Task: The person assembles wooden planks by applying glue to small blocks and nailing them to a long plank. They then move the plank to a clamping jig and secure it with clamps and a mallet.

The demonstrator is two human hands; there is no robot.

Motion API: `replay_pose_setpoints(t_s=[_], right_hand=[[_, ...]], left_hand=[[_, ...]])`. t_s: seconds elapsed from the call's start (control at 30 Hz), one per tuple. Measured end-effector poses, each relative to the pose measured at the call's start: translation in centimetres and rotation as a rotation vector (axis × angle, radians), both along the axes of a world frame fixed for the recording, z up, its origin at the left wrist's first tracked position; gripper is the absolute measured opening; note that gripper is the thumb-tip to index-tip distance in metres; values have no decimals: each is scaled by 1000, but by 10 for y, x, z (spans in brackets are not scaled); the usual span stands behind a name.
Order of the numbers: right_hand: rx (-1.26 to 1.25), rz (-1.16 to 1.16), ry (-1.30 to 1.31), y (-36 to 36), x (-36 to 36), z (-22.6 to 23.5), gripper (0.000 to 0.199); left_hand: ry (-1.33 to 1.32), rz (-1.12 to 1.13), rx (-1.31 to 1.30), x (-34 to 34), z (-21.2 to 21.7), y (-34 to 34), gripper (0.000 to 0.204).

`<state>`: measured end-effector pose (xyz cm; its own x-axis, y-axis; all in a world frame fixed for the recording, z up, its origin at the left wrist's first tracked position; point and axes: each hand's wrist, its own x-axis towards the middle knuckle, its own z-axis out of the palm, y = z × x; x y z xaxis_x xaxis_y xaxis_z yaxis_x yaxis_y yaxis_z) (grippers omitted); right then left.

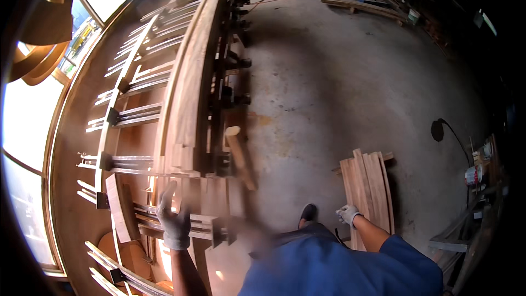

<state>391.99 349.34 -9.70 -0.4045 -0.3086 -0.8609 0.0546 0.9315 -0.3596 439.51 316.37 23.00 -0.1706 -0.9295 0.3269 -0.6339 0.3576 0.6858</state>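
**Head view: one gloved hand on the clamped boards, the other at the plank stack**

Head camera looks down at a long clamping rack (131, 115) that runs away from the person along the window side. In it lies a glued-up panel of wooden boards (189, 93), pressed between metal bars and dark clamps, probably so that the boards stay flat and tight together.

The left hand (174, 220), in a light grey work glove, rests on the near end of this panel with the fingers stretched up and spread. It lies flat and open on the wood and grips nothing; it seems to press or to feel the surface. A wooden mallet (238, 153) lies across the right edge of the rack, just beside the clamps, where it is easy to reach.

The right hand (348, 215), also gloved, is lowered to the near end of a small stack of planks (368, 186) on the concrete floor (339, 77). The fingers look curled at the plank ends, but the picture is blurred there, so I cannot tell if they really hold a plank or only touch it. The stack sits on short cross pieces, which keep the planks off the floor.

No box or bin with visible contents is near the hands; the rack alone holds anything, and what it holds is the boards.
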Motion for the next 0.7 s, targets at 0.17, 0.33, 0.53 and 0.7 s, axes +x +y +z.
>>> replay_pose_setpoints(t_s=[0.17, 0.33, 0.53, 0.7], right_hand=[[36, -306, -45, 50, -77, -7, 16], [43, -472, -33, 76, -106, -44, 14], [12, -383, -236, 50, -107, -63, 13], [19, 936, 274, -24, -154, -36, 27]], left_hand=[[7, -139, -9, -108, 17, -6, 44], [-42, -292, -65, -186, 21, -34, 47], [-153, -376, -200, -281, -3, -73, 51], [44, -499, 35, -363, -35, -116, 43]])
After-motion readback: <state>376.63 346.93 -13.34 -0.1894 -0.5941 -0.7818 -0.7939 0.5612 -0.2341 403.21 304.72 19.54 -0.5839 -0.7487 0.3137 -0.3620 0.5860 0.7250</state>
